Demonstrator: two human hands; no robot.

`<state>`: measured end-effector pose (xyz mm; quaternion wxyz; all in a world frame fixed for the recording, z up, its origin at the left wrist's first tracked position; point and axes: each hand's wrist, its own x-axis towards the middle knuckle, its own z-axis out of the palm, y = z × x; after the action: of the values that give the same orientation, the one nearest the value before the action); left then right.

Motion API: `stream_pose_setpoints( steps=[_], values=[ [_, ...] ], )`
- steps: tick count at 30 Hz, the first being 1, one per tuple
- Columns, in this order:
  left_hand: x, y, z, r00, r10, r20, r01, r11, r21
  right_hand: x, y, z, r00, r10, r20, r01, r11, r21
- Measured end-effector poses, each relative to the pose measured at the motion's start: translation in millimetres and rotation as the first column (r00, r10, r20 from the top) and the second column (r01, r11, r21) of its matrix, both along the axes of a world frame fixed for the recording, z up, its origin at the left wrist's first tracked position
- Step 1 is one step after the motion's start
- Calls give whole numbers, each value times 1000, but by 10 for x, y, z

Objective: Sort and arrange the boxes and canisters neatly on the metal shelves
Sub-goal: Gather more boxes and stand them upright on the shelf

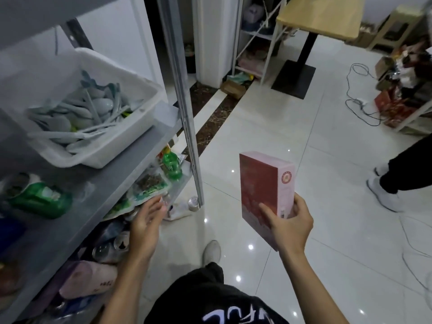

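red box (264, 197) held up in the right hand (289, 228), beside the shelves (58, 232)
the box stands upright over the floor (339, 164), right of the post (187, 113); the right hand grasps its near end, thumb on the front. the left hand (147, 220), fingers loose and holding nothing, is by the packets (149, 185) on the low shelf.

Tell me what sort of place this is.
Probably a storage area in a home or small eatery: metal shelves holding a white tub of plastic spoons, a glossy tiled floor, a pedestal table.
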<state>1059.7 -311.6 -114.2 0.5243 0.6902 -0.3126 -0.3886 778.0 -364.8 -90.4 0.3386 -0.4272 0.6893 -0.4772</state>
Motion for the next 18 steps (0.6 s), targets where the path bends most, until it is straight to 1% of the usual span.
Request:
stream_pose_setpoints(
  steps=[4,9,14,18],
  values=[
    [-43,-628,22,999,-51,8,50,998,40,-23,-351,-16,1000,-6,-26,6,1000,3],
    [-78,-1353,65,992,-122,35,121,992,31,-10,-779,-68,999,-36,-3,36,999,3],
    [-143,-1692,32,996,-79,29,78,996,44,-34,-1216,-100,999,32,8,-32,999,17],
    [-183,-1884,10,998,3,57,-7,998,66,-51,-1719,-90,990,142,-3,-142,990,1]
  ],
)
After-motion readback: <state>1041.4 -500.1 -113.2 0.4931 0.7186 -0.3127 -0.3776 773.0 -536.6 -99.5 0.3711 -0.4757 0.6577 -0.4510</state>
